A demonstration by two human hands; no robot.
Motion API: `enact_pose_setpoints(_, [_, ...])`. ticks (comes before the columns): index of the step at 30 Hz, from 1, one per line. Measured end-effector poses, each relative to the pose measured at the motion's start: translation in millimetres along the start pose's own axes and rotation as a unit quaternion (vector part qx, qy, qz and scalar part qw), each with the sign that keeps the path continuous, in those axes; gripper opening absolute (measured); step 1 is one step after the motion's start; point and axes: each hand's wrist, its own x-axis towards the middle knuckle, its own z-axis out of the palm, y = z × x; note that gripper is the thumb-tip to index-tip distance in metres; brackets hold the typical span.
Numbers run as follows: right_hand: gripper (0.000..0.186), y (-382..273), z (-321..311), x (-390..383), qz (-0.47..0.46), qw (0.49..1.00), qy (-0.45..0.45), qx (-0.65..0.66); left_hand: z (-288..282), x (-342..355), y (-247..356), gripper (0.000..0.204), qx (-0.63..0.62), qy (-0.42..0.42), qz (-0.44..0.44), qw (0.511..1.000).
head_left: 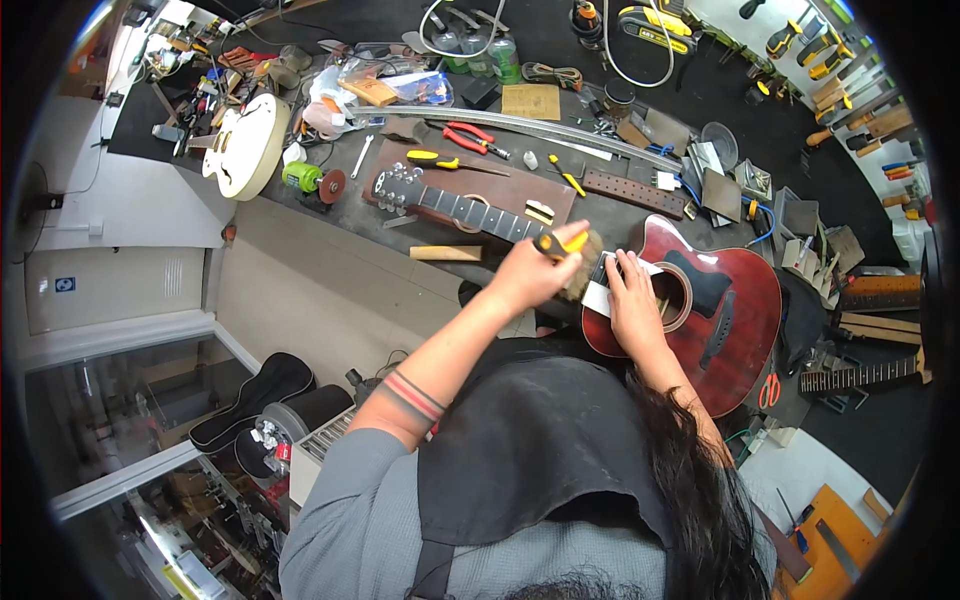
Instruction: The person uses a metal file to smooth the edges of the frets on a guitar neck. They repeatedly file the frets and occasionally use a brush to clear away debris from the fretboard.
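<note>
In the head view, my left grip (540,272) is closed around a yellow-and-black handle (574,243) above the neck of the red guitar (745,345), which lies across the bench (345,200) before me. My right grip (637,305) is spread flat, pressing near the neck joint beside a white sheet (597,300). Beyond the neck, red-handled pliers (468,137), a yellow-and-black screwdriver (433,159) and a drilled brown block (632,193) crowd the surface; red scissors (769,391) sit just beside the guitar's body. A wooden strip (445,253) lies by the bench's near edge, with open floor (290,270) past it to my left. Green-tinted bottles (507,66) stand at the back, their contents unclear.
</note>
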Motion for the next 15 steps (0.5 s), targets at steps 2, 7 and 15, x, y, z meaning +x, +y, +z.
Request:
enact_pose_setpoints(2, [0.060, 3, -2, 0, 0.004, 1.000, -0.003, -0.001, -38, 12, -16, 0.050, 0.090, 0.046, -0.036, 0.994])
enact_pose_setpoints(7, [0.061, 2, 0, -2, 0.007, 1.000, 0.013, 0.005, -187, 7, -82, 0.043, 0.309, 0.264, -0.105, 0.908])
enact_pose_setpoints(15, [0.062, -3, 5, -1, 0.007, 1.000, 0.017, 0.008, -87, -8, -49, 0.049, 0.212, 0.151, -0.038, 0.965])
